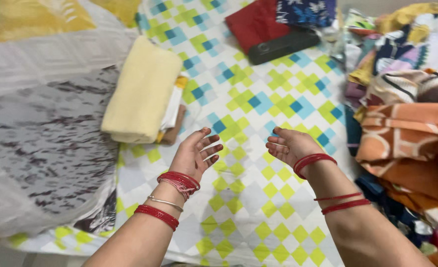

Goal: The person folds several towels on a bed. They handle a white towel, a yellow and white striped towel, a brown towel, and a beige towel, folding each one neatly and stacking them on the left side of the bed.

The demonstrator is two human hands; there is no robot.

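Left hand (pixel 195 154) and right hand (pixel 290 146) both empty, palms facing, fingers loosely curled, above the checked bedsheet (pixel 258 217); folded cream towel (pixel 142 91) lies upper left, long axis running up-frame; left hand nearer.

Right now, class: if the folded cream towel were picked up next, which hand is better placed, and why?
Probably the left hand. It hovers open, nearer the cream towel, which lies on its side of the checked sheet. The right hand, also empty, sits nearer the heaped clothes.
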